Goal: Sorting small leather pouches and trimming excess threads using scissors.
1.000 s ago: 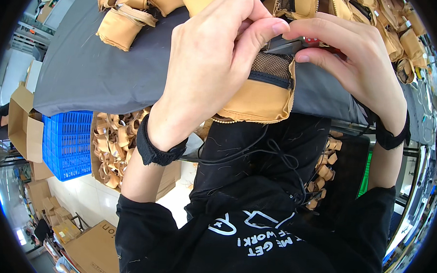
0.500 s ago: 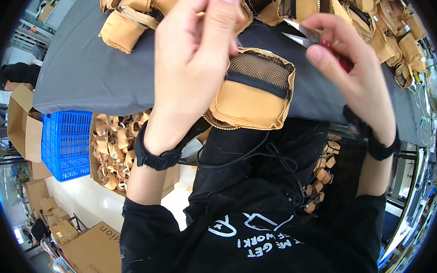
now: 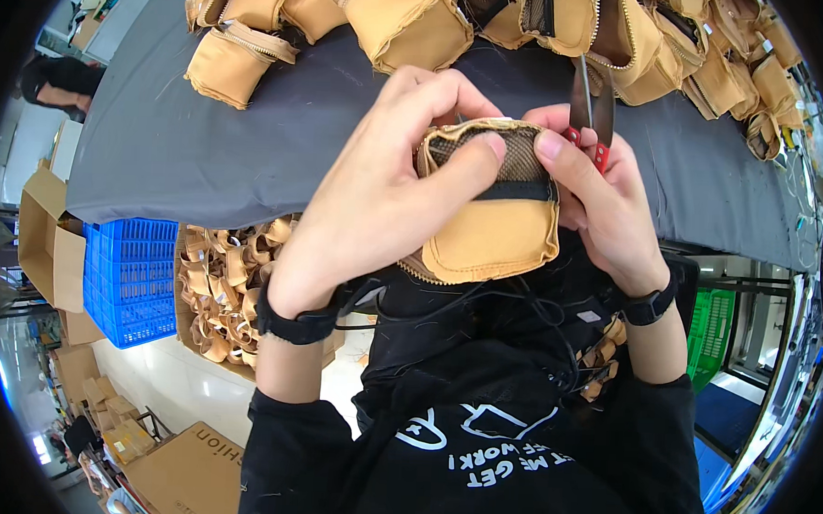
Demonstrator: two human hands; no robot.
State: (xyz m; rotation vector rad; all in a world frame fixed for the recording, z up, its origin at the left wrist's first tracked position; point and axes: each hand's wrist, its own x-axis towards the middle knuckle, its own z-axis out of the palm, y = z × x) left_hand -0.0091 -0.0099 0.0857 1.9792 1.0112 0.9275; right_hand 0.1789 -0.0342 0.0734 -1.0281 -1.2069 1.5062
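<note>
Between my hands is a small tan zippered pouch (image 3: pixel 495 233) with a dark mesh panel and a black band, held up over my lap at the table's edge. My left hand (image 3: pixel 406 174) grips its upper left edge, thumb pressed on the mesh. The right hand (image 3: pixel 607 192) pinches the upper right edge between thumb and fingers. That same hand also keeps a pair of red-handled scissors (image 3: pixel 592 113), blades apart and pointing away from me. Part of the pouch's left side is hidden behind my left hand.
Several more tan pouches (image 3: pixel 408 27) lie heaped along the far side of the grey-covered table (image 3: pixel 159 145). To the left stand a blue plastic crate (image 3: pixel 130 281), an open cardboard box (image 3: pixel 50 232) and a box full of tan pieces (image 3: pixel 222 295). A green crate (image 3: pixel 709 334) is at right.
Both hands have come together on the pouch; the right has moved left and taken its edge. The scissors now point away from me instead of left. The pouch has shifted slightly toward me.
</note>
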